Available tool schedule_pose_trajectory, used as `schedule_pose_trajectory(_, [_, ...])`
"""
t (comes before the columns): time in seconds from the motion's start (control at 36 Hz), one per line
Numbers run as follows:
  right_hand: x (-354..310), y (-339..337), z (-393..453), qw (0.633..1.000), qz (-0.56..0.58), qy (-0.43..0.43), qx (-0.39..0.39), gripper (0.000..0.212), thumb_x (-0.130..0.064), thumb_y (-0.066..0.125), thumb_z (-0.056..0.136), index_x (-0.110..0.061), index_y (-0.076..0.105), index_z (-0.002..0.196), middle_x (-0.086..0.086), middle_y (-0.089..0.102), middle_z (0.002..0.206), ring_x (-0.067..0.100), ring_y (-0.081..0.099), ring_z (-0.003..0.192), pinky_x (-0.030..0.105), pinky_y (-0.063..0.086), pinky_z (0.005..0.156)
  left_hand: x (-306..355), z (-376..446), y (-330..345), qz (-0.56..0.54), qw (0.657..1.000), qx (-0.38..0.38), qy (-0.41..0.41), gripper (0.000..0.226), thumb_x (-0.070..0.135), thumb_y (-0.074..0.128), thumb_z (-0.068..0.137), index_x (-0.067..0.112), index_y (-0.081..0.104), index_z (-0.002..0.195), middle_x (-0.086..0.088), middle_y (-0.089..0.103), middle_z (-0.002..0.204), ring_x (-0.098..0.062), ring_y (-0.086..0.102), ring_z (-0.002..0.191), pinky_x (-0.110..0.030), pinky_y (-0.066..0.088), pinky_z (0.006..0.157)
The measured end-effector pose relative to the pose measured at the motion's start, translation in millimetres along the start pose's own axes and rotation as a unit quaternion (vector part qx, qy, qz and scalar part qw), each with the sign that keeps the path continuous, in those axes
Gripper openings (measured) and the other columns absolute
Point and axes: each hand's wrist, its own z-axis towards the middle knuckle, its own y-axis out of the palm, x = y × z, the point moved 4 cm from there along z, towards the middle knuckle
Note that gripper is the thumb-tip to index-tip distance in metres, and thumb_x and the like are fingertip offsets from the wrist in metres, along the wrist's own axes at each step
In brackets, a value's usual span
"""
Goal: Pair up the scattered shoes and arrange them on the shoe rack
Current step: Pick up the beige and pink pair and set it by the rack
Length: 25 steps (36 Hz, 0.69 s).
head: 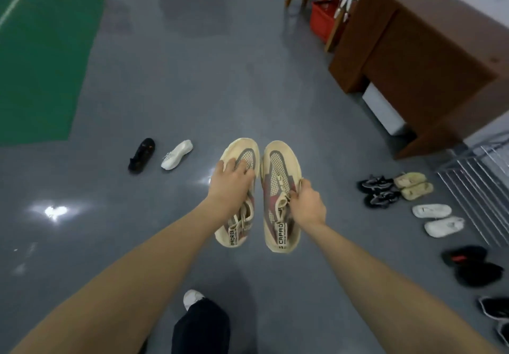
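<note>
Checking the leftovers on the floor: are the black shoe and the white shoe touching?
Apart. The head view shows a strip of grey floor between the black shoe and the white shoe.

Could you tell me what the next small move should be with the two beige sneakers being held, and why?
Probably carry them right and set them beside the paired shoes lined up by the wire rack. The left hand and right hand already hold a matching pair: left sneaker, right sneaker.
</note>
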Motion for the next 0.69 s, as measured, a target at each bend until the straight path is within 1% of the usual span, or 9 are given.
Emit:
schedule_pose_trajectory(0.03, [27.2, -14.9, -11.2, 1.000, 0.010, 0.018, 0.011, 0.022, -0.022, 0.040, 0.098, -0.009, 0.045, 0.114, 0.012, 0.063, 0.102, 0.034, 0.060, 0.091, 0.034, 0.042, 0.068, 29.0, -1.8, -7.1, 0.009, 1.000, 0.002, 0.023, 0.044, 0.022, 0.056, 0.088, 0.017, 0.043, 0.129, -0.004, 0.037, 0.144, -0.029, 0.028, 0.136, -0.041, 0.020, 0.111])
schedule_pose_trajectory(0.06, [39.5, -20.2, -15.2, 0.999, 0.013, 0.025, 0.014, 0.022, -0.022, 0.040, 0.098, -0.009, 0.045, 0.115, 0.012, 0.063, 0.102, 0.033, 0.060, 0.090, 0.035, 0.044, 0.068, 41.5, -2.4, -8.7, 0.011, 0.999, 0.003, 0.035, 0.044, 0.021, 0.056, 0.088, 0.016, 0.042, 0.129, -0.005, 0.038, 0.144, -0.029, 0.028, 0.137, -0.041, 0.020, 0.111])
schedule_pose_trajectory(0.11, [83.5, -43.9, -32.9, 0.997, 0.023, 0.059, 0.034, 0.022, -0.022, 0.040, 0.097, -0.009, 0.045, 0.114, 0.012, 0.063, 0.101, 0.033, 0.061, 0.088, 0.037, 0.047, 0.070, 89.1, -2.7, -19.7, 0.020, 0.997, 0.005, 0.079, 0.046, 0.022, 0.057, 0.088, 0.015, 0.042, 0.130, -0.006, 0.038, 0.145, -0.030, 0.028, 0.136, -0.042, 0.020, 0.111])
schedule_pose_trajectory(0.19, [139.8, -72.6, -53.0, 0.992, 0.033, 0.107, 0.058, 0.020, -0.022, 0.041, 0.097, -0.008, 0.045, 0.111, 0.013, 0.062, 0.101, 0.034, 0.061, 0.089, 0.035, 0.045, 0.069, 152.0, 1.4, -35.5, 0.030, 0.992, -0.001, 0.126, 0.048, 0.026, 0.058, 0.088, 0.017, 0.041, 0.132, -0.006, 0.036, 0.146, -0.029, 0.028, 0.136, -0.041, 0.020, 0.112])
schedule_pose_trajectory(0.31, [203.0, -104.0, -73.1, 0.981, 0.060, 0.162, 0.088, 0.020, -0.022, 0.042, 0.097, -0.007, 0.045, 0.109, 0.014, 0.061, 0.102, 0.034, 0.060, 0.091, 0.034, 0.043, 0.068, 227.9, 11.7, -48.0, 0.048, 0.982, 0.009, 0.184, 0.042, 0.026, 0.057, 0.088, 0.017, 0.043, 0.128, -0.005, 0.044, 0.138, -0.028, 0.036, 0.130, -0.039, 0.025, 0.108])
schedule_pose_trajectory(0.42, [261.9, -128.9, -88.4, 0.964, 0.087, 0.224, 0.116, 0.021, -0.023, 0.043, 0.096, -0.005, 0.046, 0.108, 0.014, 0.061, 0.103, 0.034, 0.059, 0.093, 0.035, 0.042, 0.070, 297.9, 22.6, -56.6, 0.048, 0.969, 0.024, 0.243, 0.039, 0.021, 0.059, 0.086, 0.016, 0.047, 0.123, -0.005, 0.051, 0.129, -0.028, 0.043, 0.123, -0.038, 0.030, 0.104])
schedule_pose_trajectory(0.56, [325.8, -154.7, -82.2, 0.939, 0.110, 0.291, 0.147, 0.018, -0.021, 0.043, 0.095, -0.005, 0.045, 0.103, 0.014, 0.060, 0.101, 0.032, 0.054, 0.085, 0.034, 0.041, 0.069, 373.5, 56.3, -62.3, 0.050, 0.948, 0.026, 0.313, 0.036, 0.019, 0.059, 0.085, 0.015, 0.048, 0.119, -0.004, 0.054, 0.124, -0.027, 0.047, 0.117, -0.036, 0.032, 0.097])
schedule_pose_trajectory(0.69, [361.9, -178.5, -52.5, 0.922, 0.118, 0.331, 0.163, 0.019, -0.021, 0.042, 0.095, -0.005, 0.046, 0.105, 0.014, 0.059, 0.104, 0.035, 0.057, 0.094, 0.035, 0.041, 0.072, 420.6, 104.0, -71.6, 0.056, 0.927, 0.034, 0.370, 0.038, 0.023, 0.059, 0.087, 0.016, 0.047, 0.122, -0.002, 0.052, 0.126, -0.025, 0.046, 0.120, -0.036, 0.031, 0.100])
